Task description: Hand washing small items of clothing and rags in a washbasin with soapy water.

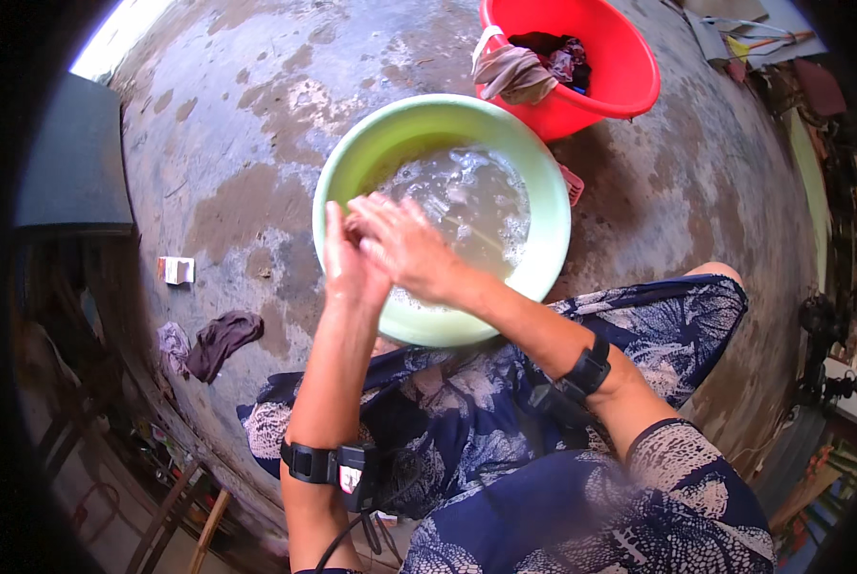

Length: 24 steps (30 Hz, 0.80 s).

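My left hand (354,265) is raised over the near left rim of a pale green plastic basin (442,331), its fingers pointing away from me. Across its palm lies my right hand (417,251), slightly blurred, the two hands touching. Whether anything small is pressed between them is hidden. Cloudy, greyish water (464,215) with soap suds fills the bottom of the basin. A pink slotted plastic item (572,185) pokes out from behind the basin's right side.
A red plastic tub (615,64) holding dark clothes stands behind the basin, with a greyish-brown cloth (516,74) draped over its rim. On the floor to the left are a small white box (177,270), a dark crumpled cloth (224,343) and a pale cloth (174,346).
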Motion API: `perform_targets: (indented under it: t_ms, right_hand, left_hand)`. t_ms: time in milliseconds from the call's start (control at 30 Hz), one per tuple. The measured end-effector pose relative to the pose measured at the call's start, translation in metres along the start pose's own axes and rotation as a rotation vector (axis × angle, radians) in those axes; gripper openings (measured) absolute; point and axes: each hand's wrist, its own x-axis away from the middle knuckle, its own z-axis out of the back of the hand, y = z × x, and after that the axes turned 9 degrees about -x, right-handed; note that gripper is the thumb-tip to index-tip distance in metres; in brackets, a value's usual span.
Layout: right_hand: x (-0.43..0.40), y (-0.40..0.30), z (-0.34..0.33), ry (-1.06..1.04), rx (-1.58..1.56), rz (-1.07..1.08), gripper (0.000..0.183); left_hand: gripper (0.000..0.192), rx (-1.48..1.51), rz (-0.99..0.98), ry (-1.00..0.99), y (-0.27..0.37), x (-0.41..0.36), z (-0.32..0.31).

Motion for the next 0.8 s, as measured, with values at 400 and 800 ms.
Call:
perform_targets:
  t_ms: [400, 800]
  right_hand:
    - [0.009, 0.085, 0.009, 0.060, -0.772, -0.352, 0.047]
    - [0.001, 0.206, -0.027, 0.129, 0.061, -0.845, 0.074]
  left_hand:
    - [0.026, -0.269, 0.040, 0.143, 0.015, 0.018, 0.001]
    - [0.020, -0.179, 0.071, 0.081, 0.020, 0.028, 0.006]
